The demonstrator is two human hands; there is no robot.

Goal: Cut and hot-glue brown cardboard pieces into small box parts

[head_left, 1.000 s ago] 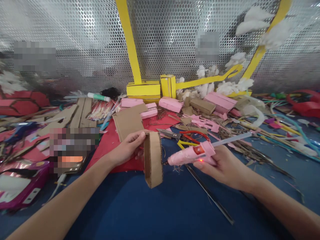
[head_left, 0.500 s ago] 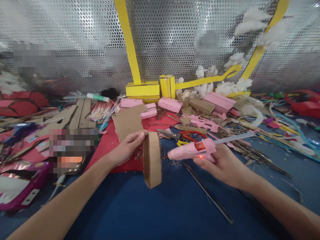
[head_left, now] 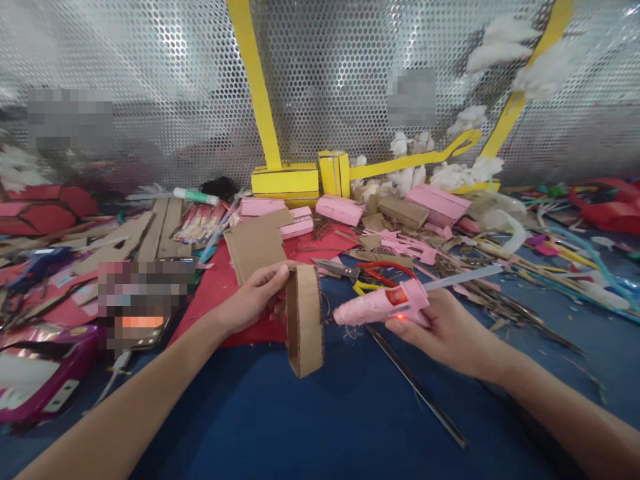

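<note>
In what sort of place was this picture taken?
Probably a craft workspace: the right hand holds a pink glue gun, the left hand a cardboard frame, and scissors lie nearby.

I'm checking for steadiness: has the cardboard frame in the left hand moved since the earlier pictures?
No, not visibly: the cardboard frame keeps its place against the wide yellow box.
</note>
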